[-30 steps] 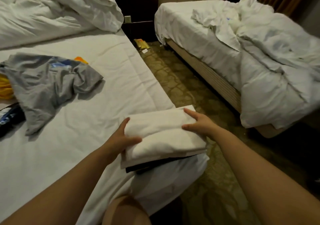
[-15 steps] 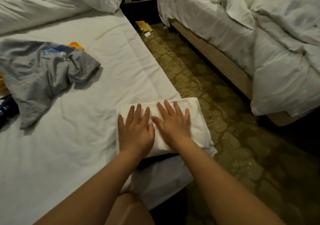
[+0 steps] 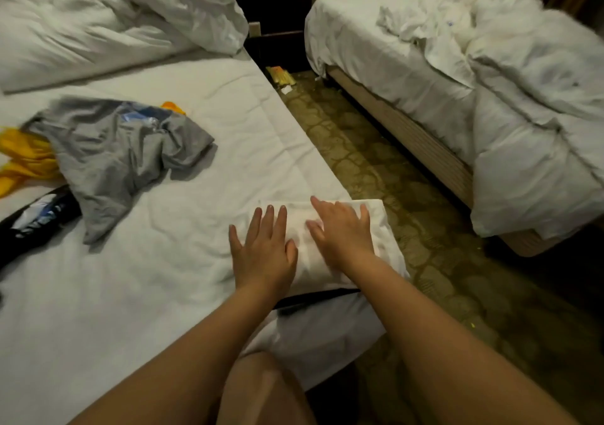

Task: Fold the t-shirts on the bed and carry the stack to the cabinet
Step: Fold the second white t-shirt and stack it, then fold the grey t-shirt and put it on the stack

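At the white-sheeted bed's (image 3: 163,294) near corner, the folded white cotton t-shirt (image 3: 387,238) lies on a dark folded garment (image 3: 313,297). The left hand (image 3: 264,254) and right hand (image 3: 343,235), gripping its sides a second ago, now press it flat, fingers spread. The crumpled grey t-shirt (image 3: 124,156) probably comes next.

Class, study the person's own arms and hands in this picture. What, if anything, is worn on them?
Nothing shows. The left forearm and right forearm are bare, with no sleeve in view. The left hand and right hand wear no gloves. No watch, bracelet or ring is visible, though the right hand is slightly blurred.
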`<state>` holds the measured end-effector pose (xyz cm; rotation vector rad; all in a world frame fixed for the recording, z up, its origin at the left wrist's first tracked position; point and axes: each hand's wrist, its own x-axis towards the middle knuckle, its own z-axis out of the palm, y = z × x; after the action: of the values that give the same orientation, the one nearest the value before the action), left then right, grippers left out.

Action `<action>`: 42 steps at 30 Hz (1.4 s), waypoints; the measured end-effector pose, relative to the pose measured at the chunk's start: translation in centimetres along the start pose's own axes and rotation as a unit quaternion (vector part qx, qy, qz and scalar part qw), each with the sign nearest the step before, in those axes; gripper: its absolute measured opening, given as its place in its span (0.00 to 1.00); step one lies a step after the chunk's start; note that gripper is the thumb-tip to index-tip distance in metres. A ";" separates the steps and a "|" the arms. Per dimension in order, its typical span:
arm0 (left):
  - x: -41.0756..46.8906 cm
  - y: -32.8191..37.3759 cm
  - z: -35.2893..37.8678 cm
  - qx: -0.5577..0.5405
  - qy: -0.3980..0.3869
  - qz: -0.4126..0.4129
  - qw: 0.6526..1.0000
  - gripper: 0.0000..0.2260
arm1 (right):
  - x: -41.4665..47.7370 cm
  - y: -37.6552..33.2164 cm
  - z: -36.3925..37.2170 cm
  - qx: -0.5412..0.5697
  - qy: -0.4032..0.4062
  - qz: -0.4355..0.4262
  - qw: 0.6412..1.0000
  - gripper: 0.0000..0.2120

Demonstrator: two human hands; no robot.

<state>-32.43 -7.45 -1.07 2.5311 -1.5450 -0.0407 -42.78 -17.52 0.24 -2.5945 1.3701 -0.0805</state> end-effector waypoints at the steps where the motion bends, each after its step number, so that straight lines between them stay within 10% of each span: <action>1: -0.9 -0.7 -1.1 -0.007 0.014 -0.006 1.000 0.29 | -0.8 -1.0 -1.3 0.002 0.030 -0.013 0.999 0.23; 20: -17.6 -20.7 -16.2 0.041 0.159 -0.208 0.964 0.25 | -11.8 -24.6 -6.3 -0.045 0.102 -0.192 0.975 0.19; 42: 0.7 -38.1 -0.4 -0.023 -0.019 -0.239 0.970 0.28 | 13.0 -37.9 13.7 0.056 -0.140 -0.099 0.984 0.30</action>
<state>1.50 9.00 -6.83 2.8124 -0.8950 -0.1858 -2.71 -5.28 -5.95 -2.5222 0.9828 0.1669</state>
